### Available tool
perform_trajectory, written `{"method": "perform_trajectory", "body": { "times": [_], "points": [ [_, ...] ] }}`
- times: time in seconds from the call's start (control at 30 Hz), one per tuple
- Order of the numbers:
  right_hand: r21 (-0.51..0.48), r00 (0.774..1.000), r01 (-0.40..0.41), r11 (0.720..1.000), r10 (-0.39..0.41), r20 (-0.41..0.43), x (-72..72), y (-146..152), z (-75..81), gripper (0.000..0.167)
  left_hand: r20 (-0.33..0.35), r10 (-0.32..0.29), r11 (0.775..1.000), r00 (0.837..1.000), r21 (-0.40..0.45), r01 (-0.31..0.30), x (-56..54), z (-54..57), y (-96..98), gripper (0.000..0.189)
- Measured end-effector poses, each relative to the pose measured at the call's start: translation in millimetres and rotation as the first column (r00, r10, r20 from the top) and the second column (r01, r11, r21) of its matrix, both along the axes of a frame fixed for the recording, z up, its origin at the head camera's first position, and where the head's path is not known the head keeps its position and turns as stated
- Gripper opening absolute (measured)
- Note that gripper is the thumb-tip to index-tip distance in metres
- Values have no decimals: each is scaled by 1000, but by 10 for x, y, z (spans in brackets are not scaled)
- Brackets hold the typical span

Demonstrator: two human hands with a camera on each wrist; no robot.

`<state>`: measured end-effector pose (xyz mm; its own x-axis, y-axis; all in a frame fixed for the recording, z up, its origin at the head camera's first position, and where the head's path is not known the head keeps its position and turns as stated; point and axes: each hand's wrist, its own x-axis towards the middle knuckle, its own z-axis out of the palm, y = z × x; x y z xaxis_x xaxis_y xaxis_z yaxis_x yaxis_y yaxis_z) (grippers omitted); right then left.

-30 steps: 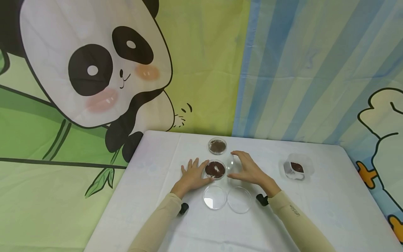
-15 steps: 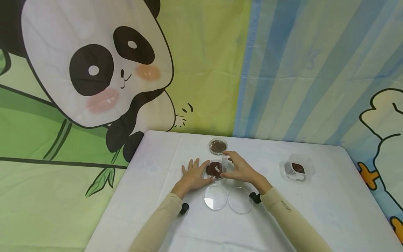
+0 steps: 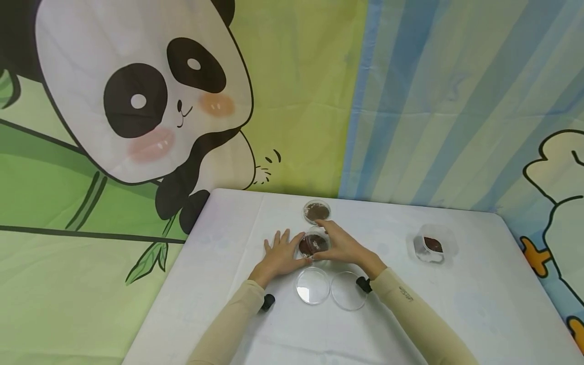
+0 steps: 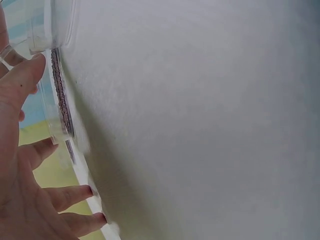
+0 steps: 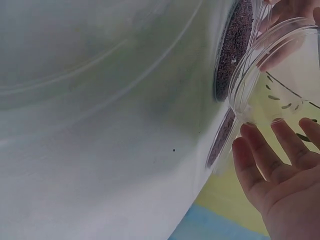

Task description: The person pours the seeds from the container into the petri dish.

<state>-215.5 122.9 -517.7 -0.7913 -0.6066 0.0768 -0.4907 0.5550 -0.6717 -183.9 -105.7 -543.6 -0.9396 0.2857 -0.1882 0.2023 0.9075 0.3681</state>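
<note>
A clear petri dish filled with dark brown soil-like grains (image 3: 304,247), with some white bits on top, sits on the table between both hands. My left hand (image 3: 277,257) holds it at the sides between thumb and index finger, the other fingers spread towards the table. In my right hand (image 3: 344,247), thumb and fingertips grip a clear round lid (image 5: 243,75) by its edge. The lid is tilted and overlaps the right part of the dish in the head view. The left wrist view shows the lid's wall (image 4: 52,25) close over the dish (image 4: 61,100), near the left thumb.
Behind stands another filled petri dish (image 3: 317,212). Two clear round pieces (image 3: 312,286) lie side by side in front. A small clear tub with brown grains (image 3: 430,248) stands at the right. Printed cloth hangs behind the white table (image 3: 483,284).
My right hand has moved left with the lid, bringing it from beside the filled dish to over its right part. The left hand has stayed at the dish.
</note>
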Motion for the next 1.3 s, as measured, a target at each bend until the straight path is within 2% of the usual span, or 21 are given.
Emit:
{"method": "perform_trajectory", "body": {
  "times": [0.43,0.77,1.13,1.3],
  "points": [
    [144,995,10,990,4,-97,-15,-112,2,108,-14,0,1000,1000,-20,-1,9,-6,-11,102],
    [227,992,28,973,1,-128,-49,-203,-28,108,-16,-1,999,1000,-34,1,14,-13,-28,111],
    [298,988,27,954,21,-156,-25,-270,-12,103,-11,-11,999,1000,-41,10,8,-36,-48,109],
    [331,985,20,943,37,-166,-47,-283,-56,103,3,-9,999,1000,-52,9,11,-42,-62,109]
  ]
}}
